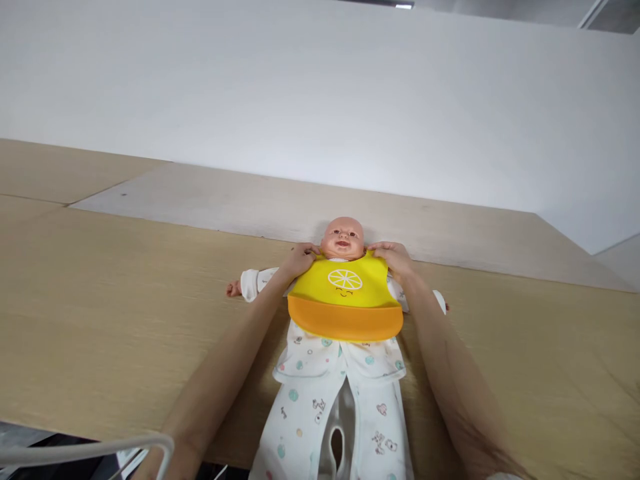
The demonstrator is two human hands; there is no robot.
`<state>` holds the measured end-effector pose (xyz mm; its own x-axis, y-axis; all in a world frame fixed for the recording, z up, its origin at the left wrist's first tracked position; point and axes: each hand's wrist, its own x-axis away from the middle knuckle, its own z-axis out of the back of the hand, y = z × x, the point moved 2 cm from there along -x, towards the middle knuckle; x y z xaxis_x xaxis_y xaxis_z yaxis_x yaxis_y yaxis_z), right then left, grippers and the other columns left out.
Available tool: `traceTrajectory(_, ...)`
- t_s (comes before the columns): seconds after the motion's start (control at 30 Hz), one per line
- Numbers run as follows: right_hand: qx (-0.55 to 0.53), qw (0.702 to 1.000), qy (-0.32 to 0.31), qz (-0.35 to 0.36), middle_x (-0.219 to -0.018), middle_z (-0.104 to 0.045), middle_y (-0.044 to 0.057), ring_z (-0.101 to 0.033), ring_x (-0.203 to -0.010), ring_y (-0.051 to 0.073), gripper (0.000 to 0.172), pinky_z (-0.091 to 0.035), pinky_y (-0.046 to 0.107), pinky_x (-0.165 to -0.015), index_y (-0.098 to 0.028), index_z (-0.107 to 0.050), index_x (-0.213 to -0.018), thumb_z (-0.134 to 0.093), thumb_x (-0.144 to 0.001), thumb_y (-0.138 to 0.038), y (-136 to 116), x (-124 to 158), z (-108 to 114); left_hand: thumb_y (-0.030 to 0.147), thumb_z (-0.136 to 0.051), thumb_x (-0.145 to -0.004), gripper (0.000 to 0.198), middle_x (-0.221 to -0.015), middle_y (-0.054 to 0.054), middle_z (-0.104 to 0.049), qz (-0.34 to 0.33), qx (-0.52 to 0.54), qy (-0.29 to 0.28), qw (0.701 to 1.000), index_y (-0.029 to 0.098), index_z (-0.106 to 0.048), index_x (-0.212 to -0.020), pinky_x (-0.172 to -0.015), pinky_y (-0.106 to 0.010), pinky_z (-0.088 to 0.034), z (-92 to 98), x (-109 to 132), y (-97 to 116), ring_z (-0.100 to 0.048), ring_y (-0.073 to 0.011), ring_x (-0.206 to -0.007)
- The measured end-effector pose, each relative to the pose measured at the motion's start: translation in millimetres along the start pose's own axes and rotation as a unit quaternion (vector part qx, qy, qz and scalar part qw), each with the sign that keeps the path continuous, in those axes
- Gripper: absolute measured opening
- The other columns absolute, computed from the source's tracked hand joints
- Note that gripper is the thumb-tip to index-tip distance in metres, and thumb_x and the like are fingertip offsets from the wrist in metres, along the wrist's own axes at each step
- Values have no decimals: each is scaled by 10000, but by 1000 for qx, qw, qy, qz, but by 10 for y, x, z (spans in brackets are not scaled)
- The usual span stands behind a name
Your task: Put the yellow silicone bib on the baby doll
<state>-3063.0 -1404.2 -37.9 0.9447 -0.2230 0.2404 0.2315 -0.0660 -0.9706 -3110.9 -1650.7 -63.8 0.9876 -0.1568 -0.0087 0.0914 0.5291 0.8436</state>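
Observation:
A baby doll (343, 238) lies on its back on the wooden table (125, 313), arms spread, in a white printed outfit (295, 400). Over its chest lies a yellow bib (345, 283) with a white citrus slice, a small smiling mark and an orange pocket (345, 320) along its lower edge. My left hand (301, 259) is closed on the bib's upper left corner beside the doll's neck. On the other side of the neck, my right hand (393, 257) pinches the upper right corner. The ends of the bib's neck straps are hidden by my fingers.
Behind the table rises a white wall (320, 100), with a pale grey strip (225, 200) along the tabletop in front of it. A white curved tube (85, 452) crosses the lower left corner, above dark items beyond the table's near edge.

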Motion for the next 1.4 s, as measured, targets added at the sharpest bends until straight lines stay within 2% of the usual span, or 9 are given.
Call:
traceTrajectory(0.23,-30,999,9,18,-686,-649,4,-522,-585,117,357,-364,238,-532,-139,-709,-850,-549,-534,-180,78,-87,50,102,-561,-713,190,-767,-34,-727,16,51,20,998,175,-729,-765,-681,-269,-471,-6,-9,-46,-631,-179,-713)
traceTrajectory(0.4,-45,998,7,51,-651,-592,-8,-513,-615,107,229,-361,230,-540,-141,-648,-734,-646,-539,-261,60,-66,52,124,-565,-699,161,-746,-20,-712,9,70,20,997,178,-714,-730,-645,-263,-438,-8,-10,-72,-609,-165,-685)
traceTrajectory(0.5,14,999,-1,34,-593,-531,-34,-468,-557,93,278,-320,231,-509,-153,-597,-714,-724,-526,-314,66,-50,57,177,-592,-689,97,-695,-10,-678,4,86,13,996,176,-689,-689,-606,-256,-400,5,-4,-54,-586,-157,-661)
traceTrajectory(0.6,67,997,-5,30,-630,-580,-25,-509,-559,116,319,-336,242,-507,-165,-613,-771,-725,-515,-319,88,-74,73,236,-630,-657,77,-658,0,-644,5,113,4,994,177,-670,-688,-574,-249,-370,25,17,-20,-566,-151,-640)
traceTrajectory(0.77,113,992,24,53,-721,-651,-6,-535,-588,124,299,-374,249,-545,-164,-681,-810,-636,-524,-241,55,-73,47,266,-673,-602,209,-654,13,-630,21,173,17,985,184,-676,-794,-548,-245,-361,71,73,21,-537,-139,-593)
traceTrajectory(0.87,117,989,36,84,-765,-682,13,-508,-601,115,294,-367,247,-560,-155,-725,-786,-576,-553,-253,6,-21,11,320,-680,-636,228,-671,12,-629,-5,200,22,979,190,-675,-824,-547,-248,-355,95,101,63,-530,-140,-596)
traceTrajectory(1.03,77,991,37,101,-842,-717,31,-528,-656,127,376,-395,251,-624,-152,-764,-839,-532,-578,-291,14,-19,4,352,-682,-672,221,-686,21,-606,-47,223,66,971,191,-673,-823,-571,-249,-359,123,112,115,-497,-129,-609)
traceTrajectory(1.2,67,991,57,105,-883,-732,43,-574,-747,152,353,-423,255,-680,-141,-764,-839,-565,-601,-311,44,-63,13,322,-687,-654,213,-684,23,-594,-21,230,93,969,192,-683,-822,-592,-256,-386,126,107,106,-516,-138,-626)
traceTrajectory(1.4,67,988,64,126,-942,-750,57,-628,-880,194,266,-462,280,-805,-149,-748,-807,-628,-651,-327,78,-84,-26,290,-619,-644,217,-803,-11,-662,28,195,82,977,205,-649,-841,-634,-270,-433,83,118,82,-573,-172,-702)
